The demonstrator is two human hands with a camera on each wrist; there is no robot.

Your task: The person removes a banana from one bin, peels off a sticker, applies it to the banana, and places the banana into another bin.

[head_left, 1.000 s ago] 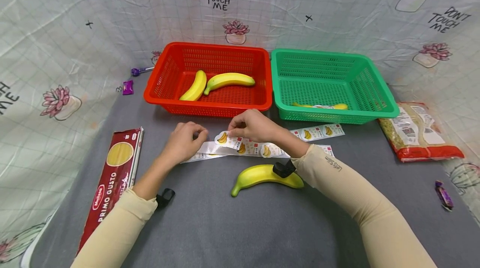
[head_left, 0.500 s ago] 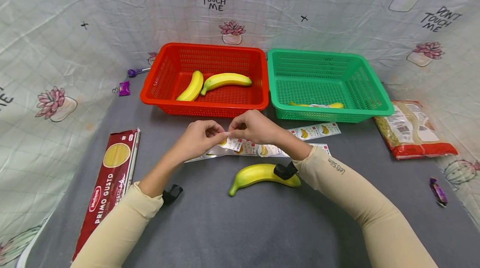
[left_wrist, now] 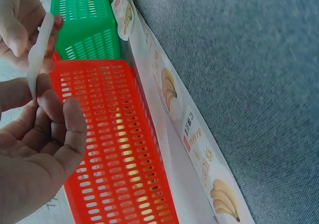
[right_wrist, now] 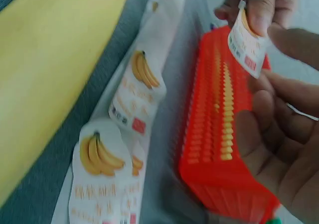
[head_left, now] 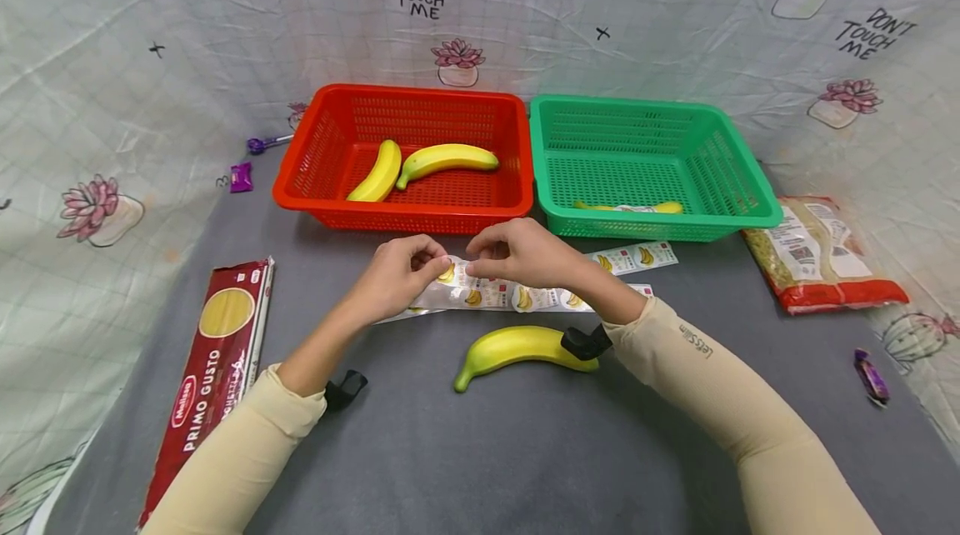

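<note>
Two hands meet in the middle of the grey surface [head_left: 480,452], just in front of the baskets. The left hand [head_left: 393,277] and the right hand [head_left: 517,252] both pinch one banana sticker [head_left: 447,272] between finger and thumb — it looks like the sticker is being peeled from the sticker strip [head_left: 525,297], which lies flat under the hands.

Near the person, just this side of the strip, lies a loose banana [head_left: 517,347]. The red basket [head_left: 405,214] at the far left holds two bananas. The green basket [head_left: 660,227] at the far right holds one, with something pale on it.

I think the peeling step is going on now. The next move likely calls for pulling the sticker all the way free — slowly, so it does not fold or tear — and then pressing it flat on the loose banana.
</note>
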